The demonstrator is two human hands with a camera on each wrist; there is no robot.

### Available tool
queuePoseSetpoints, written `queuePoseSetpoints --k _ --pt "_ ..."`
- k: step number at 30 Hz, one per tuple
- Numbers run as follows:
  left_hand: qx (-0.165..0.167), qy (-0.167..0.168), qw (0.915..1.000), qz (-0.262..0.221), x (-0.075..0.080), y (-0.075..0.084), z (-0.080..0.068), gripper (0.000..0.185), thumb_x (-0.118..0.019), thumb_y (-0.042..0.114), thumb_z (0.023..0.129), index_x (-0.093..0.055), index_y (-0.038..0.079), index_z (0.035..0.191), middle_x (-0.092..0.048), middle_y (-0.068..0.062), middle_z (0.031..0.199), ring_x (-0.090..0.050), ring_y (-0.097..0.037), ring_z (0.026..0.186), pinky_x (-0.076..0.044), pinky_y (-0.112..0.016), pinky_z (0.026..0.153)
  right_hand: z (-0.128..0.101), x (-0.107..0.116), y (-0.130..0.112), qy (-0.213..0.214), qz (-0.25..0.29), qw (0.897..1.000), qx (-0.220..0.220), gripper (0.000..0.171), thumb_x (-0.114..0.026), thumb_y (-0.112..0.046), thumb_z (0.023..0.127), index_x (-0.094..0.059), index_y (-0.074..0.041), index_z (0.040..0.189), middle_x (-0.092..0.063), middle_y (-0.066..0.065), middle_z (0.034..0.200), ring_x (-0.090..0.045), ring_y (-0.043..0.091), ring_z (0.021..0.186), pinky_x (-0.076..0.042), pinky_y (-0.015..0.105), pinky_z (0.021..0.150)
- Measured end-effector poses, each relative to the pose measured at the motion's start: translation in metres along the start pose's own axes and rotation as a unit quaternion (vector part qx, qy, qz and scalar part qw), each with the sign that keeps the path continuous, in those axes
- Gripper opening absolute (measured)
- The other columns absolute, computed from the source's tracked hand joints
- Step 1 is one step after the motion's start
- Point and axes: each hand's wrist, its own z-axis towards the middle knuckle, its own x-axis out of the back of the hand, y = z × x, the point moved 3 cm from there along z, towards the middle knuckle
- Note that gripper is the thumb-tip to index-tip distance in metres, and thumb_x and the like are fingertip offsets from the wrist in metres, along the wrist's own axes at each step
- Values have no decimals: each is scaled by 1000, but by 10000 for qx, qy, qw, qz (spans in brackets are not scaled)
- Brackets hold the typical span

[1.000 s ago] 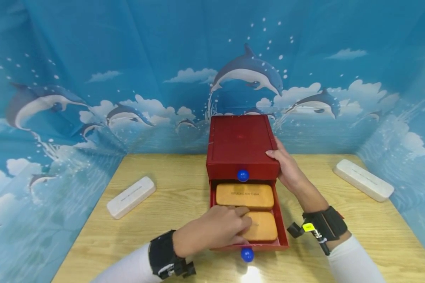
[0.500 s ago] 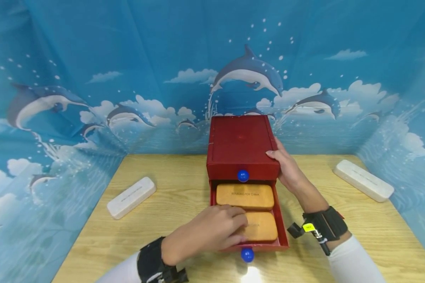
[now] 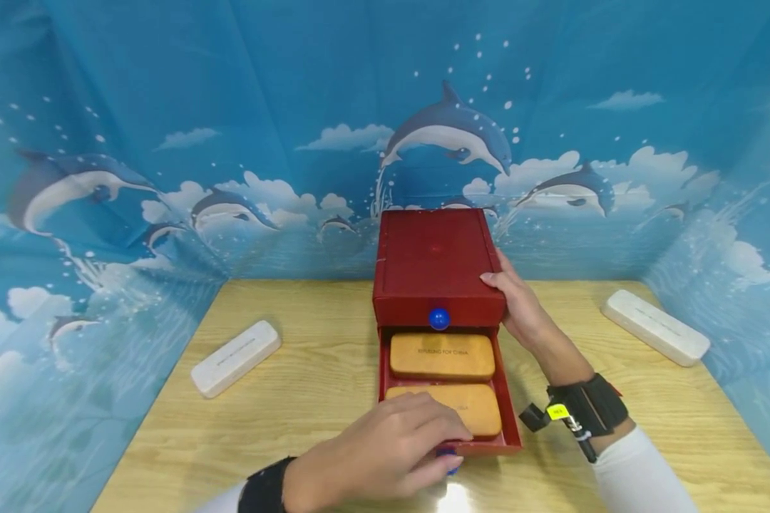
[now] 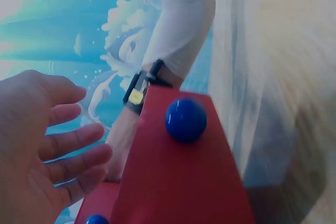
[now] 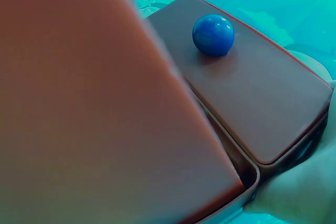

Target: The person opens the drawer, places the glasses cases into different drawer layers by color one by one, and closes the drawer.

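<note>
A small red chest of drawers stands at the middle back of the table, its lower drawer pulled out. Two orange oblong cases with dark print lie in that drawer, one behind the other. My left hand is over the drawer's front left corner, fingers relaxed and holding nothing; it hides part of the nearer case and most of the lower blue knob. On the chest's right side, my right hand holds it, thumb over the top edge. The upper drawer, with its blue knob, is closed.
A white oblong case lies on the wooden table at the left. Another white case lies at the far right. A blue dolphin-printed cloth hangs around the back and sides.
My left hand has come off the nearer orange case and moved toward the drawer's front, near the lower knob. My right hand stays on the chest; both orange cases remain in the drawer.
</note>
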Motion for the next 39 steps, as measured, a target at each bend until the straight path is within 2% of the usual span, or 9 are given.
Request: queuePoseSetpoints --k 4,8,17,21,28,31,33,36,39 --pt "255 -470 9945 -902 -4 4 -3 21 -61 26 105 -69 19 123 -73 10 115 -65 2 110 -47 -11 103 1 0 -1 -2 20 10000 46 74 -34 -23 109 10 -23 168 -11 14 172 -32 22 144 -42 28 106" --pt "731 -1123 9742 -1817 -11 6 -9 25 -54 28 109 -68 19 127 -73 9 118 -63 6 111 -45 -6 100 0 0 -1 5 25 10000 12 73 -33 -22 109 11 -24 167 -11 14 172 -31 23 145 -45 24 103" --pt "988 -2559 9187 -2843 -34 12 -24 30 -56 30 108 -64 19 135 -74 11 109 -55 21 89 -47 0 80 -2 -1 -1 7 38 10000 -48 75 -33 -24 109 14 -25 167 -8 13 174 -23 30 153 -39 29 108" --pt "1375 -3085 8822 -3280 -53 10 -35 31 -60 28 106 -65 18 135 -75 12 111 -57 21 89 -50 -4 80 -1 0 0 11 54 10000 -44 74 -33 -23 109 13 -25 167 -8 13 174 -24 29 152 -42 26 106" --pt "1808 -2990 8615 -3683 -84 6 -47 25 -60 18 105 -69 6 125 -79 -3 105 -60 17 87 -51 -6 79 -1 0 0 -19 64 10000 -16 74 -32 -22 108 14 -25 167 -8 12 174 -26 27 150 -44 23 103" --pt "2621 -2747 7987 -4668 -93 4 -52 25 -58 15 106 -67 2 126 -78 -9 107 -65 11 90 -53 -10 81 0 0 0 -5 36 10000 -37 74 -31 -22 109 14 -25 167 -8 11 174 -24 28 152 -44 24 104" --pt "3366 -2550 7228 -5471 -97 3 -58 25 -56 22 107 -67 6 122 -77 -6 101 -67 4 86 -55 -16 78 0 1 0 7 40 10000 -50 73 -31 -22 109 14 -26 167 -8 11 174 -23 29 153 -43 24 104" --pt "4071 -2079 6422 -6154 -101 2 -63 30 -51 37 108 -66 12 115 -69 5 88 -63 -4 76 -53 -21 69 0 1 0 11 60 10000 -57 74 -31 -22 109 14 -26 167 -7 11 174 -22 30 154 -42 25 105" --pt "4148 -1793 6274 -6341 -105 1 -64 45 -46 49 108 -67 10 117 -64 9 84 -61 -4 74 -51 -20 68 1 2 1 10 89 9999 -57 74 -31 -21 109 14 -25 167 -8 11 174 -23 29 153 -42 25 105"
